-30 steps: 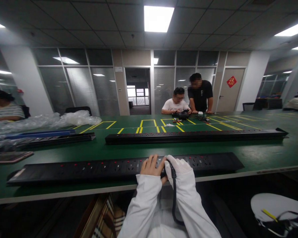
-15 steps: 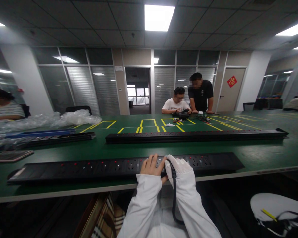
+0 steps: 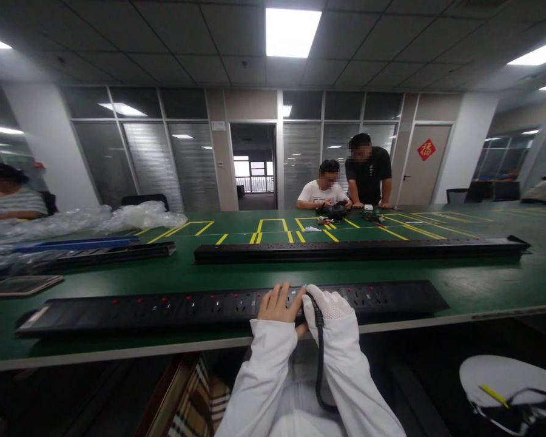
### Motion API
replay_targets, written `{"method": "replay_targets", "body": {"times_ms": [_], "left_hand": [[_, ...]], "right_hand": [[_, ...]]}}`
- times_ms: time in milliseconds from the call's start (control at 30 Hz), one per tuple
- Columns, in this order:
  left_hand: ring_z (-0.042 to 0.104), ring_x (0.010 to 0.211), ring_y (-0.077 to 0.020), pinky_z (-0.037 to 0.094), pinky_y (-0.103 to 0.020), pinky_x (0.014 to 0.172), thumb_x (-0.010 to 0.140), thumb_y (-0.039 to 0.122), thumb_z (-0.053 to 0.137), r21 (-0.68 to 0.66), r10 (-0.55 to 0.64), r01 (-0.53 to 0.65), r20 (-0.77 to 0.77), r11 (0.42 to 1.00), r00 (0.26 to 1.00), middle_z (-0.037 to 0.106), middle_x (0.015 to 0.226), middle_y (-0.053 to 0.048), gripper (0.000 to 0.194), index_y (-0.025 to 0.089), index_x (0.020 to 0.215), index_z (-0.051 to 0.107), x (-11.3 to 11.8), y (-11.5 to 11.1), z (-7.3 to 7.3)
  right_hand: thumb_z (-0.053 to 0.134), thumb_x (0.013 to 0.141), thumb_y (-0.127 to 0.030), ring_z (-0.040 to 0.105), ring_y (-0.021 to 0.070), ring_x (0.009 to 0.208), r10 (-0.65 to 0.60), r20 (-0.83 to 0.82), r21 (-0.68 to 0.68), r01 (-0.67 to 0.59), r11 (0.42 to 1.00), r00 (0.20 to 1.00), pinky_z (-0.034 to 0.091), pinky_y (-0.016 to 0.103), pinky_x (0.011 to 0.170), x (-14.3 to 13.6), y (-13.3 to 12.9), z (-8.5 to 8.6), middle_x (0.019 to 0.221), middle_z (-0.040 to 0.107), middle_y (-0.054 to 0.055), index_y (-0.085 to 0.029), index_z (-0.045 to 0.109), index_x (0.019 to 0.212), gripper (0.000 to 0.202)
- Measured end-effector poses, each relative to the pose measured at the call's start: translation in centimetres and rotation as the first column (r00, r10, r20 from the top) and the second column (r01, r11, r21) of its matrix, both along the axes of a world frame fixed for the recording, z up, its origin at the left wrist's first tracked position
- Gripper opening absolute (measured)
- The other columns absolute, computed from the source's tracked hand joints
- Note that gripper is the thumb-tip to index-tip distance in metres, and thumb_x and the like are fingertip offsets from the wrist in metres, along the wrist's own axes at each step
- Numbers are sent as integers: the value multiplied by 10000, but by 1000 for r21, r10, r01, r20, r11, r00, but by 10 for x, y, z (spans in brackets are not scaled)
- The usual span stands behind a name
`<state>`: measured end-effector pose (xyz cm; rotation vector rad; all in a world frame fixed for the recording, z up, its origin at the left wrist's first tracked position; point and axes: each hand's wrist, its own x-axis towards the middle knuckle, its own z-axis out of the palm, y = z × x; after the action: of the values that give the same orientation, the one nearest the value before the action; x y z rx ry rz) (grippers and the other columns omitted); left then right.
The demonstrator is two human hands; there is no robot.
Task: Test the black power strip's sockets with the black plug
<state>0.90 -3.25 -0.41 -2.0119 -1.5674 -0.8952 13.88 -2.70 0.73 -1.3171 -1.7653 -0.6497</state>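
Note:
A long black power strip (image 3: 131,314) lies along the near edge of the green table, with a row of sockets and small red lights or switches. My left hand (image 3: 276,305), bare, rests on the middle of the strip with its fingers stretched out and slightly apart. Right beside it, my right hand (image 3: 330,306) in a white glove is closed round the plug end of a black cable (image 3: 319,364), pressed down at the strip. The plug itself is mostly hidden by my fingers, so I cannot tell how deep it sits. The cable hangs down over my right sleeve.
A second black power strip (image 3: 359,250) lies farther back on the table (image 3: 155,276). At left are clear plastic wrap (image 3: 141,215), metal profiles (image 3: 118,254) and a tablet-like flat object (image 3: 22,285). Two people (image 3: 368,167) are across the table; others are at the sides.
The view has shifted very slightly. Both hands stay in the same place on the power strip.

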Motion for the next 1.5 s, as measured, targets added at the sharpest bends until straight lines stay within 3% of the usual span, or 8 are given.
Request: {"method": "replay_targets", "body": {"times_ms": [600, 1500], "left_hand": [[454, 1147, -278, 319, -412, 925, 589, 411, 645, -50, 4, -4, 0, 999, 1000, 508, 1269, -61, 634, 384, 1200, 477, 0, -3, 3], [452, 1147, -270, 323, -398, 923, 592, 430, 646, -18, 7, -7, -20, 1000, 1000, 512, 1264, -43, 644, 391, 1209, 465, -1, -3, 1]], "right_hand": [[393, 840, -417, 462, 142, 664, -32, 24, -8, 32, 999, 999, 281, 252, 647, 0, -2, -1, 678, 591, -3, -263, 628, 1004, 325], [411, 831, -418, 506, 131, 692, 19, -43, 22, -18, 1000, 999, 316, 245, 673, 0, 2, -6, 752, 628, 3, -235, 619, 997, 323]]}}
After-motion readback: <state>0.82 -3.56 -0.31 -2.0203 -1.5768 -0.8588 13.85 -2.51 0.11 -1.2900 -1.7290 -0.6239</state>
